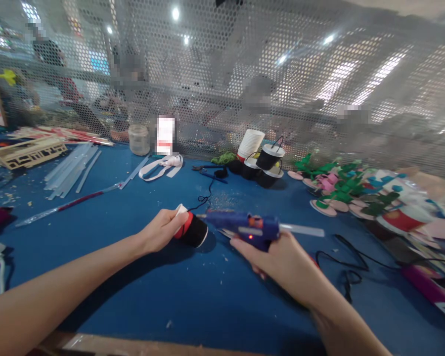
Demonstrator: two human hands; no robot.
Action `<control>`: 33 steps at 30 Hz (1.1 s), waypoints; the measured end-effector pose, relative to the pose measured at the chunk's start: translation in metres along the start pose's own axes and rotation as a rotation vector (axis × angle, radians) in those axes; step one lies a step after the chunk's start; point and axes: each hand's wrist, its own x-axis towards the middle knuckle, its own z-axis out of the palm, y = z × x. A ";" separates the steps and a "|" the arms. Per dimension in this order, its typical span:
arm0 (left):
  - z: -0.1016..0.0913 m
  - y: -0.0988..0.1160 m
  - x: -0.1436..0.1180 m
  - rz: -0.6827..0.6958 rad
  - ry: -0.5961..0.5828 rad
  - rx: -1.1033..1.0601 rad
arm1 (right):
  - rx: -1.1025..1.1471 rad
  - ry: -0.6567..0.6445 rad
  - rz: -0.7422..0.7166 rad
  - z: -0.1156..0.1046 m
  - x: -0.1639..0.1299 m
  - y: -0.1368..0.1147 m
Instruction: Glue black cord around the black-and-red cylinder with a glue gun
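Observation:
My left hand (165, 228) is closed around a small paper cup (195, 232) tipped on its side. Black yarn is wound over the cup's lower part, a red band shows above it, and the rim is white. In my right hand (278, 257) is a blue glue gun (241, 225) with its small red light on and a clear glue stick (304, 230) out the back. Its nozzle points left, close to the cup's yarn. Pointed metal blades (227, 233) poke out below the gun; whether my hand holds them is unclear. Black yarn (207, 195) trails from the cup.
Yarn-wrapped cups (270, 157) and stacked paper cups (250, 143) stand at the back. Pliers (203, 170) lie nearby. Spare glue sticks (72, 168) are left; green and pink craft pieces (333, 183) are right. A black cord (356, 259) loops beside a purple power strip (430, 291).

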 end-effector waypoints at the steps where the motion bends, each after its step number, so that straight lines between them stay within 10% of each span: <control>1: 0.000 0.000 0.000 0.002 0.006 0.014 | 0.047 0.015 0.050 -0.005 0.004 0.002; 8: -0.001 0.001 -0.003 0.079 0.001 0.172 | 0.192 0.351 0.167 -0.028 0.047 0.029; 16: -0.003 0.003 -0.005 0.128 -0.014 0.259 | -0.154 0.263 0.381 -0.023 0.088 0.069; 22: -0.002 0.007 -0.007 0.168 -0.035 0.291 | -0.263 0.207 0.189 -0.012 0.076 0.034; 28: 0.000 0.012 -0.012 0.416 -0.067 0.425 | 0.236 -0.210 -0.056 0.036 0.053 -0.009; 33: 0.002 0.013 -0.014 0.582 -0.178 0.521 | 0.710 -0.085 -0.028 0.053 0.047 -0.011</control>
